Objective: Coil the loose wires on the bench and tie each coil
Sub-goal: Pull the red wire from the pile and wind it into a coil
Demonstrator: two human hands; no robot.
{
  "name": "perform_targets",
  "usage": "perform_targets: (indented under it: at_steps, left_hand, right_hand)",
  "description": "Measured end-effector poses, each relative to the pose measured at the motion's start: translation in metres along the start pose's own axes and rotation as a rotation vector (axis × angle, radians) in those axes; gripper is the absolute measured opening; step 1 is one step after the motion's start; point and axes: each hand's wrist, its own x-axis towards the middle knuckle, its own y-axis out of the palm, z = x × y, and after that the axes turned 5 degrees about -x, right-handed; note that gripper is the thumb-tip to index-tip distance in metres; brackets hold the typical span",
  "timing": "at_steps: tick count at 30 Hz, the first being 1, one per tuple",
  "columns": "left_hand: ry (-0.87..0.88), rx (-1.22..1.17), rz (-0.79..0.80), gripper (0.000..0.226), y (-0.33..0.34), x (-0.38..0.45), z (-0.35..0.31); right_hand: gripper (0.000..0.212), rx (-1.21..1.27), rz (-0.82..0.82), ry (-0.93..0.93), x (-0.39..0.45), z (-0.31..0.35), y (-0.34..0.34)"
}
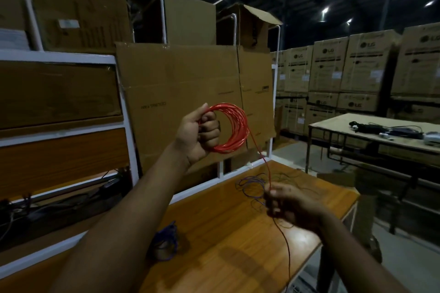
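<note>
My left hand (200,133) is raised above the wooden bench (228,233) and grips a round coil of red wire (235,126) made of several loops. A loose tail of the red wire (258,150) runs down from the coil to my right hand (288,204), which pinches it between thumb and fingers just above the bench. Below that hand the tail hangs past the bench's front edge. A loose tangle of purple and dark wires (252,185) lies on the bench behind my right hand. A coiled blue-purple wire (166,240) rests on the bench near my left forearm.
A white metal frame with flattened cardboard (190,93) stands behind the bench. Wooden shelves (59,150) with cables are at the left. A second table (381,133) with dark gear stands at the right, backed by stacked cartons (357,66).
</note>
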Motion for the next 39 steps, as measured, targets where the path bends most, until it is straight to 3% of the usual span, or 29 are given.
perform_targets:
  at_steps: [3, 7, 11, 14, 19, 22, 24, 26, 29, 31, 35, 39]
  left_hand:
    - [0.014, 0.015, -0.045, 0.043, -0.002, 0.004, 0.003]
    - [0.021, 0.082, -0.119, 0.047, -0.002, 0.009, 0.014]
    - [0.023, 0.165, -0.166, 0.047, -0.004, 0.009, 0.022]
    - [-0.022, 0.229, -0.148, 0.044, -0.007, 0.007, 0.027]
    - [0.057, 0.575, -0.170, 0.039, 0.014, -0.002, 0.038]
    - [0.031, 0.527, -0.094, 0.037, 0.021, -0.005, 0.039]
    - [-0.059, 0.382, -0.060, 0.040, 0.021, -0.006, 0.034]
    - [-0.140, 0.315, -0.028, 0.040, 0.020, -0.008, 0.028]
    - [-0.192, 0.338, 0.049, 0.040, 0.020, -0.014, 0.020]
    - [-0.148, 0.298, 0.070, 0.041, 0.017, -0.017, 0.015]
    - [0.029, 0.065, 0.073, 0.046, 0.009, -0.016, -0.006]
    - [0.086, -0.007, 0.030, 0.047, 0.003, -0.012, -0.015]
  right_hand:
    - [0.021, -0.039, -0.229, -0.007, 0.001, -0.024, 0.015]
    - [0.009, -0.566, -0.508, -0.052, 0.006, -0.001, 0.064]
    - [0.016, -1.239, -0.309, -0.149, -0.014, 0.055, 0.119]
    - [0.035, -1.416, -0.225, -0.400, -0.031, 0.100, 0.146]
    - [0.027, -1.657, -0.345, -0.752, -0.012, 0.152, 0.137]
    - [0.012, -1.617, -0.469, -0.920, 0.003, 0.169, 0.120]
    - [0.010, -1.585, -0.539, -0.922, 0.009, 0.180, 0.110]
    - [0.021, -1.636, -0.570, -0.741, 0.013, 0.188, 0.097]
    - [0.057, -1.650, -0.526, -0.476, 0.020, 0.190, 0.078]
    - [0.061, -1.365, -0.394, -0.357, 0.018, 0.182, 0.061]
    - [0.043, -0.481, -0.180, -0.135, 0.000, 0.139, 0.013]
    - [0.027, -0.252, -0.159, -0.023, -0.013, 0.072, -0.011]
